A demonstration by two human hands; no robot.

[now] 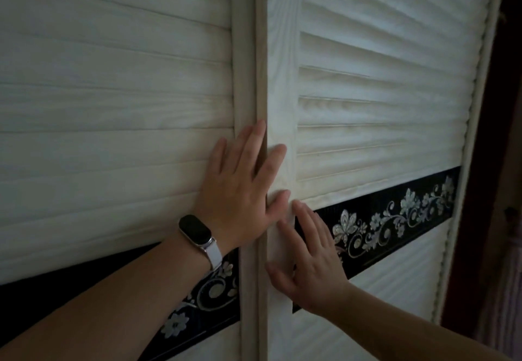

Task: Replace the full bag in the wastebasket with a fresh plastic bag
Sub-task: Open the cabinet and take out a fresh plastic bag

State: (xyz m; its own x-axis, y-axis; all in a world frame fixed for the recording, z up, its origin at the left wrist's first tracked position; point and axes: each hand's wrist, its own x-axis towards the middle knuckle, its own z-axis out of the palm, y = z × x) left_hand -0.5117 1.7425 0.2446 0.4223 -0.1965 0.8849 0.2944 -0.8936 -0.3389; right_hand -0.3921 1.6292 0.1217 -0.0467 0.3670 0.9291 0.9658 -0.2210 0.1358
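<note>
No wastebasket and no plastic bag are in view. Two white louvred sliding doors fill the frame, the left door (113, 106) and the right door (367, 92), and they overlap at a vertical stile (279, 78). My left hand (240, 188), with a dark band watch on the wrist, lies flat with fingers spread on the left door's edge, fingertips touching the stile. My right hand (308, 256) presses flat on the stile just below it, fingers apart. Neither hand holds anything.
A black band with silver flower pattern (395, 213) runs across both doors at hand height. A dark wooden frame (485, 191) borders the right door. Light fabric shows at the far right edge (505, 276).
</note>
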